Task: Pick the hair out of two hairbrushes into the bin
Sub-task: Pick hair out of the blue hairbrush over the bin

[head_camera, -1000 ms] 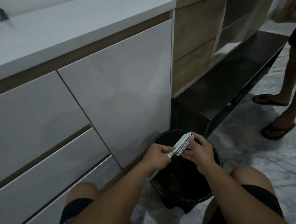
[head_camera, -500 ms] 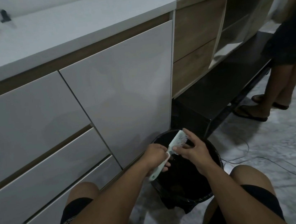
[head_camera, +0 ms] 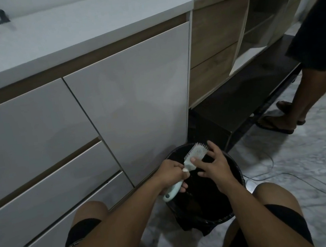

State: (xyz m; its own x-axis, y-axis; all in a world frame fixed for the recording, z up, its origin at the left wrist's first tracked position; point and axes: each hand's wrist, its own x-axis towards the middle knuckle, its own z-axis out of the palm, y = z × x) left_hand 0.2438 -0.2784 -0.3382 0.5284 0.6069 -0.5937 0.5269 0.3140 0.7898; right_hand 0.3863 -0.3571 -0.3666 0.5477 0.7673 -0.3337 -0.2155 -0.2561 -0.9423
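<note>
A pale green-and-white hairbrush (head_camera: 195,154) is held over a round black bin (head_camera: 234,167) lined with a black bag, standing on the floor between my knees. My left hand (head_camera: 170,173) is closed around the brush's handle, whose end sticks out below the fist. My right hand (head_camera: 213,163) rests against the brush head, thumb on the neck and fingers spread beside the bristles. Whether it pinches any hair is too small to tell. Only one brush is in view.
A white cabinet (head_camera: 130,98) with drawers stands right behind the bin, a wooden shelf unit (head_camera: 219,39) and a low black bench (head_camera: 244,100) to its right. Another person's legs in sandals (head_camera: 293,114) stand at the right. Thin cables (head_camera: 285,175) trail over the marble floor.
The brush has turned from lying crosswise to pointing head-up over the bin, handle now sticking below my left fist. My right hand slid down its head. The other person stepped closer along the bench.
</note>
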